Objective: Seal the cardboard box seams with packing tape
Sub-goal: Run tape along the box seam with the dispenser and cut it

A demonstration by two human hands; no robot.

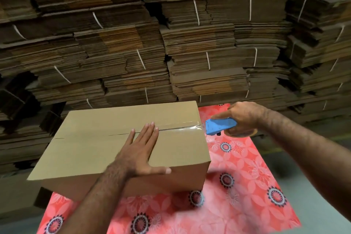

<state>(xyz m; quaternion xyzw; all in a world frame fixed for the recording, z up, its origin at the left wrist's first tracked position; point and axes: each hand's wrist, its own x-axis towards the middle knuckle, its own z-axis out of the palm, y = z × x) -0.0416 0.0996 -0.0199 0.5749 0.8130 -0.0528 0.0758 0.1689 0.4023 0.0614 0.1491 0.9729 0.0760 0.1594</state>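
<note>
Both hands are being shown over a closed cardboard box (106, 138) at the centre of the frame. The left hand (139, 148) is being pressed flat on the box top, fingers straight and close together, fingertips lying across the centre seam (121, 134), thumb spread out along the near edge. The right hand (242, 114), at the right of the frame just beyond the box's right end, is being curled round a blue tape dispenser (220, 125), under which a brownish tape roll (240, 133) is being partly hidden. A clear strip of packing tape (182, 127) is being stretched from the dispenser over the box's right edge and along the right part of the seam, up to the fingertips; the left part of the seam is lying bare.

The box is being supported on a red tablecloth (247, 186) patterned with pale flowers and dark round medallions, filling the lower right of the frame. Behind, the whole upper half is being filled by tall stacks of flattened cardboard (199, 53), bundled with white straps (196, 12). A grey floor (326, 186) is being glimpsed at the right edge.
</note>
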